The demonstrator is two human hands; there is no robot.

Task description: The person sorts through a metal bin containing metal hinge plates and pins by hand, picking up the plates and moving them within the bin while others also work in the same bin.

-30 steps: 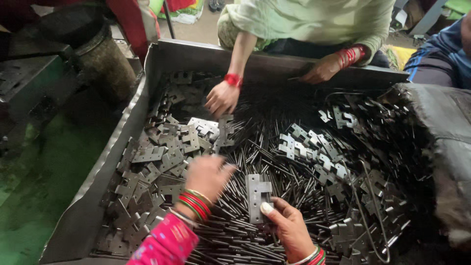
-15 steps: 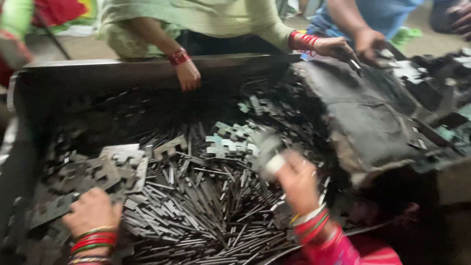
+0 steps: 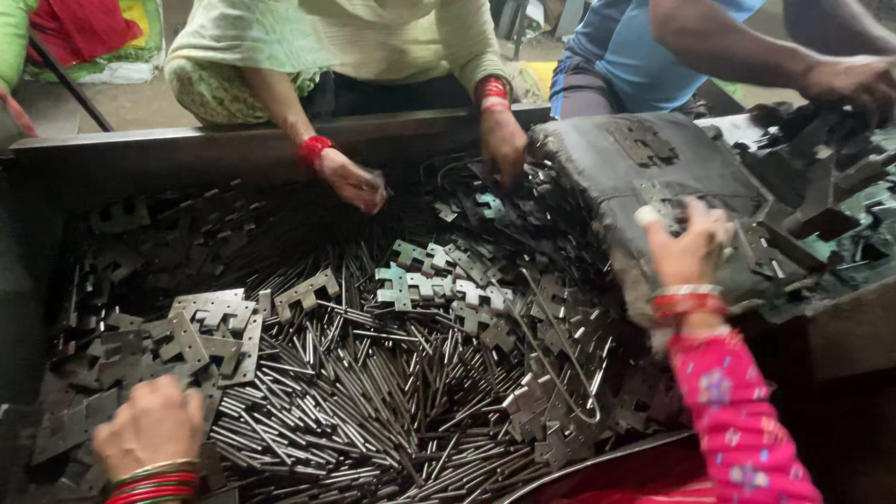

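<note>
- Head view: we look down into a big dark metal bin (image 3: pixel 233 154) heaped with thin steel pins (image 3: pixel 373 401) and flat notched plates (image 3: pixel 210 327)
- Our left hand (image 3: pixel 149 427) rests low at the near left corner, fingers curled down onto the plates; we cannot tell whether it grips one or only presses on the pile
- Our right hand (image 3: pixel 689 247), in a pink sleeve (image 3: pixel 737 411) with red bangles, is raised over a dark padded cushion (image 3: pixel 653 182) at the bin's right edge; the fingers are bunched around something pale and small, but it is blurred and we cannot name it
- Across the bin a person in a pale green top has one hand (image 3: pixel 353 180) down among the plates and another hand (image 3: pixel 504 145) near the cushion's corner; a person in a blue shirt (image 3: pixel 625 56) works a second heap at far right
- What could go wrong, in our judgement: the plate edges and pin ends look sharp, so a bare hand pushed into the heap could be cut or pricked; four hands reach close together, so a bump could scatter parts; the loose wire loop (image 3: pixel 560 373) could snag fingers or bangles
- Hidden or unclear: the left palm and whatever lies under it, the bin's near rim, cut off by the frame, and the far-right heap, which is dark and tangled
</note>
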